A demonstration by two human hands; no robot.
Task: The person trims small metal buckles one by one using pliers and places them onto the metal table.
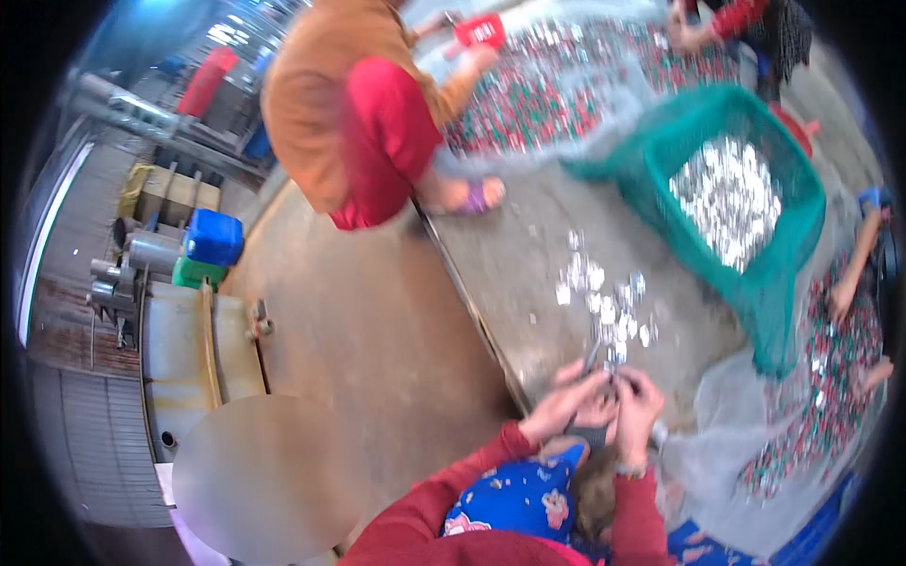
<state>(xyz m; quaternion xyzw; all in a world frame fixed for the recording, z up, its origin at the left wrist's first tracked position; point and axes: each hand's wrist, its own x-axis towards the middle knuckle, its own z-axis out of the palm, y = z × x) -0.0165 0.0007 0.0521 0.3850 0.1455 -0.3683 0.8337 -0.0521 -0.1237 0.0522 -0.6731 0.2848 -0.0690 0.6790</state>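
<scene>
Fingers of the left hand (566,404) and right hand (642,404) curl narrowly together at a small shiny piece (611,369), near and to the left of the green basket (802,174); blur hides which hand grips it. Glinting, flat-looking loose pieces (620,325) lie on rough grey floor left of the basket, whose soft mesh netting surrounds heaped silvery pieces (729,203).

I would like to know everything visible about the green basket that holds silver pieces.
The rectangular, plastic-looking green basket stands upright and open on the grey floor, holding a heap of small, shiny silver pieces. A green mesh net drapes over its sides and trails outward; whether it lines the inside is unclear.
</scene>
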